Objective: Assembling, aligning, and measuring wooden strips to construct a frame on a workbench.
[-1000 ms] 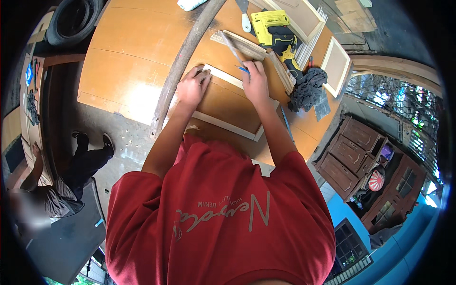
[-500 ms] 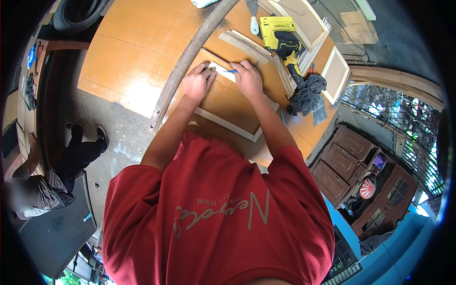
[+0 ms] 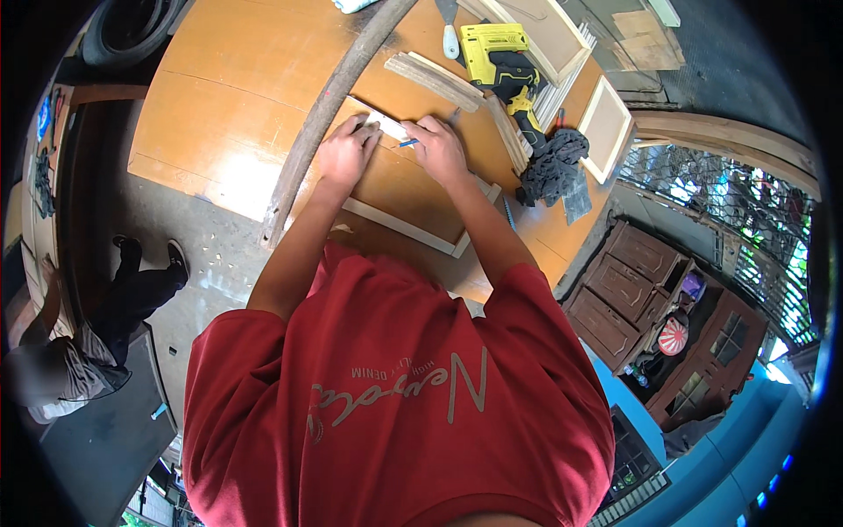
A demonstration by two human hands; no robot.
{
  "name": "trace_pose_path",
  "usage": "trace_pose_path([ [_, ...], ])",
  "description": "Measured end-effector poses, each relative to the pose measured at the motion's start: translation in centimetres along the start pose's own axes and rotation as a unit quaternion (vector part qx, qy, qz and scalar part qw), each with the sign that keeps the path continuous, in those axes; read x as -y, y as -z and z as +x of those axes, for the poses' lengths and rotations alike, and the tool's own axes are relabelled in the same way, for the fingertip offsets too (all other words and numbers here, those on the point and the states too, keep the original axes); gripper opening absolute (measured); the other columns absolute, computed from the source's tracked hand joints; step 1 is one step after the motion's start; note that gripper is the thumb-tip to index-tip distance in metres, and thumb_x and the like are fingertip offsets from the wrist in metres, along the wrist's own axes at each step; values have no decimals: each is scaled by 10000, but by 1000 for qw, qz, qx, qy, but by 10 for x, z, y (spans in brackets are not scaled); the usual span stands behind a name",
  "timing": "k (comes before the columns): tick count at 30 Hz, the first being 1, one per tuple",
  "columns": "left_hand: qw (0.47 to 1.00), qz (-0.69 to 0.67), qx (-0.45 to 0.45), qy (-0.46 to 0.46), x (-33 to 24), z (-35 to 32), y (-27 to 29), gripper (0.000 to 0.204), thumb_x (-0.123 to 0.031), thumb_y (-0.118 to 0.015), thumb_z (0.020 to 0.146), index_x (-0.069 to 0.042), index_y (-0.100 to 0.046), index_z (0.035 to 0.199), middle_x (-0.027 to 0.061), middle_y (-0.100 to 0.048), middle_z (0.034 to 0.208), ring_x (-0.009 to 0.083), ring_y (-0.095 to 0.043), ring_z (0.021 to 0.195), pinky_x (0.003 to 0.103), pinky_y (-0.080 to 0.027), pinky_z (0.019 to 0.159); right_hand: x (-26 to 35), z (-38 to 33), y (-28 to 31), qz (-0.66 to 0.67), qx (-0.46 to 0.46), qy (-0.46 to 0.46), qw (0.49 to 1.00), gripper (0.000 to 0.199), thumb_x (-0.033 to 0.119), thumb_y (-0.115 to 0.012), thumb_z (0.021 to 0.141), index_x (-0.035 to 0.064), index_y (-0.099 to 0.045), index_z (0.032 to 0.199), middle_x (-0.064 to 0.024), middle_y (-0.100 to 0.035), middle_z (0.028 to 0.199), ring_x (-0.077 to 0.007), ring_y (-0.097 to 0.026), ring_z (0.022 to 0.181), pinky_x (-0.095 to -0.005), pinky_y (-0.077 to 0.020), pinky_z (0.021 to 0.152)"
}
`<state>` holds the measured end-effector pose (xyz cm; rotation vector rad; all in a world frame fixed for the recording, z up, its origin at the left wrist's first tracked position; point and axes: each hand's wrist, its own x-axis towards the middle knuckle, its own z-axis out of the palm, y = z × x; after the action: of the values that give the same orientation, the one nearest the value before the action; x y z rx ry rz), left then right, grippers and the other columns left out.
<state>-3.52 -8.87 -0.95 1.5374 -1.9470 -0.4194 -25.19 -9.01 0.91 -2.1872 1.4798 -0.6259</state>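
My left hand (image 3: 345, 151) is closed on the left end of a short pale strip, apparently wood (image 3: 389, 126), on the orange-brown table. At the strip's other end, my right hand (image 3: 439, 153) pinches a blue pencil (image 3: 407, 143), its tip pointing left, just below the strip. The right fingertips touch or nearly touch the strip; I cannot tell which. Nearer my body lies a pale, thin wooden frame (image 3: 399, 227), partly hidden by my right forearm.
A rough curved pole (image 3: 307, 155) crosses the table (image 3: 219, 105) left of my hands. At right are wooden strips (image 3: 435, 81), a yellow-black power tool (image 3: 496, 60), a putty knife (image 3: 450, 39), a dark rag (image 3: 555, 165) and small frames (image 3: 608, 130). Another person (image 3: 132, 281) is at far left.
The pencil has swung from lying over the strip to its near side, tip pointing lower. My right hand has turned slightly. The whole view has shifted a little left.
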Motion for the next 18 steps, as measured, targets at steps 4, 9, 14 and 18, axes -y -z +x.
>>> trace_pose_path([
  [4,1000,0,-2,-1,0,0,-2,151,-268,-786,897,-143,-826,972,-27,-745,1124,213,-744,825,346,-591,681,-1,0,0,3,-8,8,1000,379,-21,-670,804,83,-757,1158,-114,-638,941,-331,-653,920,-454,-545,832],
  [9,1000,0,1,1,0,0,-2,147,-261,-783,900,-139,-825,971,-24,-745,1130,214,-745,829,346,-592,688,0,0,0,9,-15,9,1000,378,-24,-670,804,77,-757,1157,-119,-641,946,-333,-654,922,-453,-546,830],
  [14,1000,-5,0,-1,0,0,-2,145,-258,-766,910,-130,-816,957,2,-742,1112,233,-743,861,356,-591,721,1,-1,-1,2,-16,8,1000,370,-14,-667,812,83,-757,1157,-120,-646,960,-333,-658,926,-453,-549,830],
  [18,1000,0,5,-2,3,-1,-3,147,-268,-762,916,-136,-817,953,-5,-744,1131,227,-745,848,358,-596,698,2,-2,-3,-20,-23,8,999,357,2,-669,821,94,-762,1153,-113,-643,958,-327,-659,928,-451,-551,837],
])
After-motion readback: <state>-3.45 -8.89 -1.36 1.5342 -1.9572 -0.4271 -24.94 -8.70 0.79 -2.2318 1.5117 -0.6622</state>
